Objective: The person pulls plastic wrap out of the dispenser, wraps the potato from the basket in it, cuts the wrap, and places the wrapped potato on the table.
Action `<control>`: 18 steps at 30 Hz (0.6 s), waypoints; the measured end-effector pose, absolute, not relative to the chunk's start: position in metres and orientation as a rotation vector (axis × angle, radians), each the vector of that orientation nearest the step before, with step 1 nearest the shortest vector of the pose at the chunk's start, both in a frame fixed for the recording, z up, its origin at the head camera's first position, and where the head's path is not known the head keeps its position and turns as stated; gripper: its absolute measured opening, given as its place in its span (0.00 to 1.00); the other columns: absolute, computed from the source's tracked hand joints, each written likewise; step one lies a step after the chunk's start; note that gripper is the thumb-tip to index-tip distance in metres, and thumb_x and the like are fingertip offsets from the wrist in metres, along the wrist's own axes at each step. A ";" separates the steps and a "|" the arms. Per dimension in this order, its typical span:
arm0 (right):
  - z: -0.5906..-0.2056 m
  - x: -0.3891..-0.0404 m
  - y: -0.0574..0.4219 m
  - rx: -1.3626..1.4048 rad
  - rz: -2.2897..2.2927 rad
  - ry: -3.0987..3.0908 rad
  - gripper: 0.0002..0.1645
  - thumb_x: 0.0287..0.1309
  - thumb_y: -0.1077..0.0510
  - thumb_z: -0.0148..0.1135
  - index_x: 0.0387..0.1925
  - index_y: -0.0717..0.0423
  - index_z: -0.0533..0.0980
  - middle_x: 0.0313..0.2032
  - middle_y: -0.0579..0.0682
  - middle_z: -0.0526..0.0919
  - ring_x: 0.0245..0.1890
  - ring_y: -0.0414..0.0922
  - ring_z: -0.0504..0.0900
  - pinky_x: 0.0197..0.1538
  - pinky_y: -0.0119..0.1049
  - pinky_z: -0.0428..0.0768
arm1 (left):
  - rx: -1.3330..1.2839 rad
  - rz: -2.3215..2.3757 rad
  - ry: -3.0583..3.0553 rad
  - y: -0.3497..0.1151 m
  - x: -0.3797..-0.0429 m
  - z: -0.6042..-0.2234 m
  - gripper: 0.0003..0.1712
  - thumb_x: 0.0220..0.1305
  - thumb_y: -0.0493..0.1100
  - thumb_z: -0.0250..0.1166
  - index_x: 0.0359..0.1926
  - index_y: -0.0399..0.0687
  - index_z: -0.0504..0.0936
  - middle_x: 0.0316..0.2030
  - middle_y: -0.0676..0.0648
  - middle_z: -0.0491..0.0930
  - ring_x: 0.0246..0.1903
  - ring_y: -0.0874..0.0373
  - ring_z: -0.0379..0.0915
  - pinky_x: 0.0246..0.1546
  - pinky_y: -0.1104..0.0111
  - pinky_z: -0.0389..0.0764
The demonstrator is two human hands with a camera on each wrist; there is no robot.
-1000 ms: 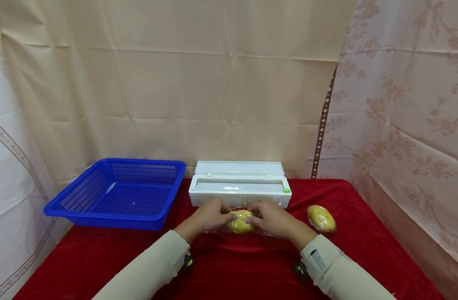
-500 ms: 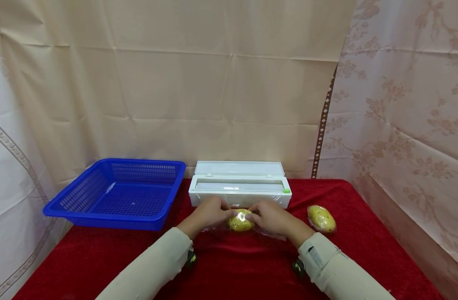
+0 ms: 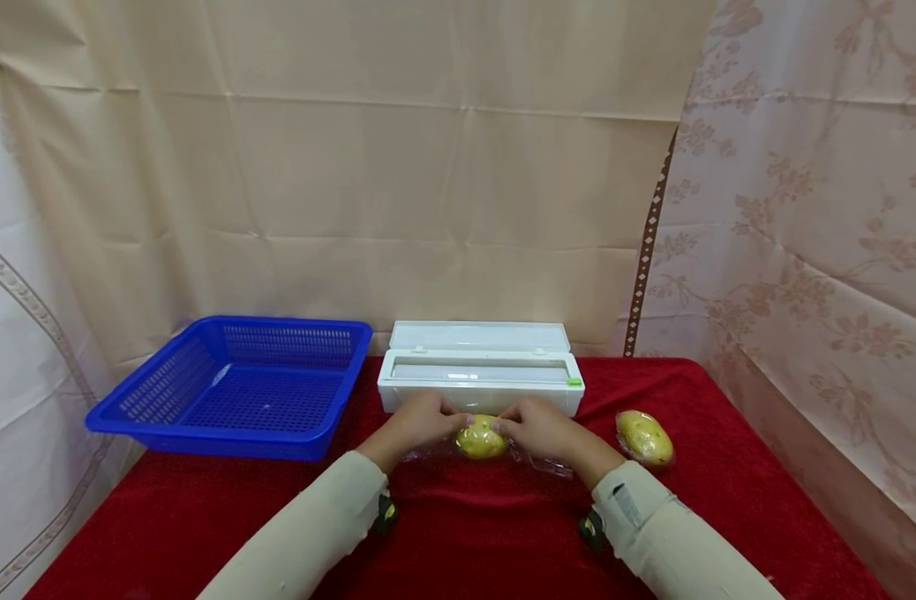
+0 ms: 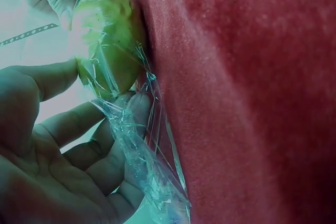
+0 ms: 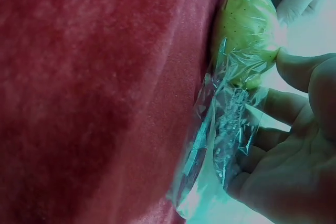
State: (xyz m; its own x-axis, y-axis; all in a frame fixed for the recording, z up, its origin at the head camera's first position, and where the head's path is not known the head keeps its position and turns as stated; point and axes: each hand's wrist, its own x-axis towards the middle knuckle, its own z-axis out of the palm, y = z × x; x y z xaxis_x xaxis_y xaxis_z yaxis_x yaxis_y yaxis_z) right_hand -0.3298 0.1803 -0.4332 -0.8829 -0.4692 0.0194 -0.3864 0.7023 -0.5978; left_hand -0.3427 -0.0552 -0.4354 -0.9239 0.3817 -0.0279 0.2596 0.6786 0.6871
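A yellow potato (image 3: 481,437) in clear plastic wrap sits on the red cloth between both hands, just in front of the white wrap box. My left hand (image 3: 422,425) grips its left end, with the thumb on the potato (image 4: 107,40) and the fingers curled behind it. From the other side my right hand (image 3: 543,432) holds the right end, thumb pressed on the film. Loose crumpled plastic wrap (image 4: 144,166) trails from the left end past the fingers. More plastic wrap (image 5: 226,129) hangs from the right end, beside the right palm.
The white wrap box (image 3: 480,392) stands behind the hands with its lid raised and a roll inside. A blue basket (image 3: 225,442) is at the left. Another wrapped potato (image 3: 645,438) lies at the right on the red cloth (image 3: 473,542).
Both hands and the potato have shifted slightly away from me, towards the wrap box. My thumbs have moved over the potato's upper ends. The basket, box and other potato stay in place.
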 end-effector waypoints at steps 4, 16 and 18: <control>-0.434 -0.330 0.180 -0.667 -0.969 2.766 0.17 0.73 0.52 0.59 0.34 0.56 0.88 0.22 0.47 0.84 0.24 0.38 0.77 0.33 0.34 0.77 | 0.504 1.085 2.717 -0.055 -0.344 -0.436 0.20 0.67 0.57 0.68 0.32 0.45 0.92 0.24 0.49 0.86 0.23 0.60 0.73 0.25 0.69 0.75; -0.433 -0.321 0.176 -0.439 -1.087 2.886 0.14 0.66 0.49 0.69 0.29 0.54 0.82 0.23 0.45 0.82 0.25 0.40 0.78 0.31 0.36 0.78 | 0.443 1.168 2.817 -0.054 -0.337 -0.440 0.21 0.64 0.56 0.72 0.25 0.46 0.83 0.19 0.52 0.79 0.20 0.60 0.71 0.20 0.69 0.72; -0.435 -0.317 0.176 -0.421 -1.093 2.897 0.15 0.65 0.48 0.70 0.27 0.51 0.80 0.22 0.44 0.81 0.22 0.40 0.77 0.28 0.36 0.77 | 0.469 1.121 2.872 -0.053 -0.334 -0.440 0.20 0.64 0.56 0.72 0.24 0.49 0.81 0.19 0.54 0.78 0.20 0.61 0.71 0.20 0.68 0.73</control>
State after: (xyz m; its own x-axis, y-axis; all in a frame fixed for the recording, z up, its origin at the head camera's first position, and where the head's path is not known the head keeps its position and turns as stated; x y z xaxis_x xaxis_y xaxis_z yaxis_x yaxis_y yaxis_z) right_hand -0.3174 0.1760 -0.4345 -0.9636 -0.2556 0.0784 -0.2436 0.7188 -0.6511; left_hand -0.3344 -0.0529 -0.4401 -0.9545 0.2854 0.0868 0.2688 0.6963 0.6656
